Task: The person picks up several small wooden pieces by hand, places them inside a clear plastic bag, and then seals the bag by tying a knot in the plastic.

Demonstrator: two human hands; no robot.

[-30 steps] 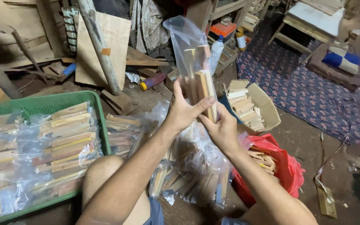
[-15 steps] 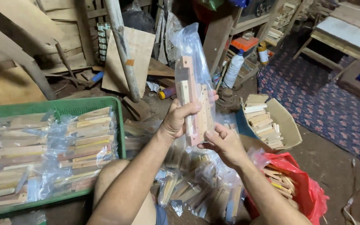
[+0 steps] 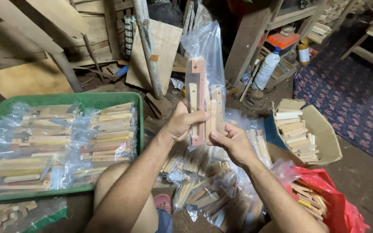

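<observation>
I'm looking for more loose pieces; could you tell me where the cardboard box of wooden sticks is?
In the head view, the cardboard box sits on the floor at right, beyond the right hand, just above the red bag.

Clear plastic bag (image 3: 206,47) standing upright, top open and crumpled, packed with light wooden strips (image 3: 203,108) standing vertical, one pinkish notched strip tallest; bundle being held mid-air above floor pile of similar packs.

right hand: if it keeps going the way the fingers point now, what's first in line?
The right hand points up and left, fingertips already on the clear plastic bag of wooden strips. Going on, it would likely press the bundle into the left hand gripping the other side.
</observation>
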